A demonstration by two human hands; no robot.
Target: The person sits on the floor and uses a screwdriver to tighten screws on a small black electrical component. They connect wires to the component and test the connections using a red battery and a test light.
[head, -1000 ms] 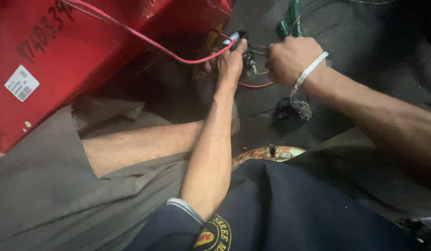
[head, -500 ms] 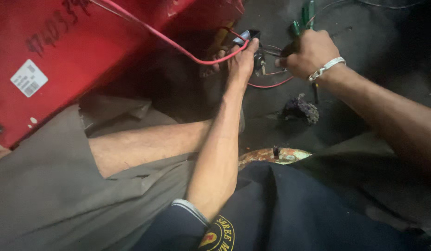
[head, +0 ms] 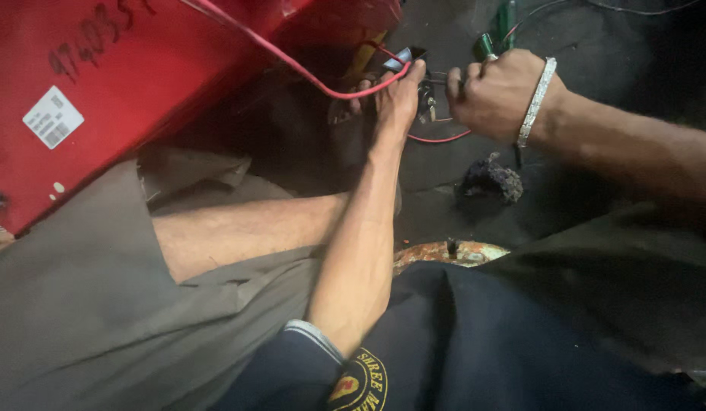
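A repair workshop: grimy floor [head: 596, 68], red machine casing [head: 140, 84], loose wires [head: 307, 72].

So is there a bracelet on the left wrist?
No, the left hand has a bare wrist; the silvery bracelet sits on the wrist of the right hand, which is closed into a fist by the red wire.
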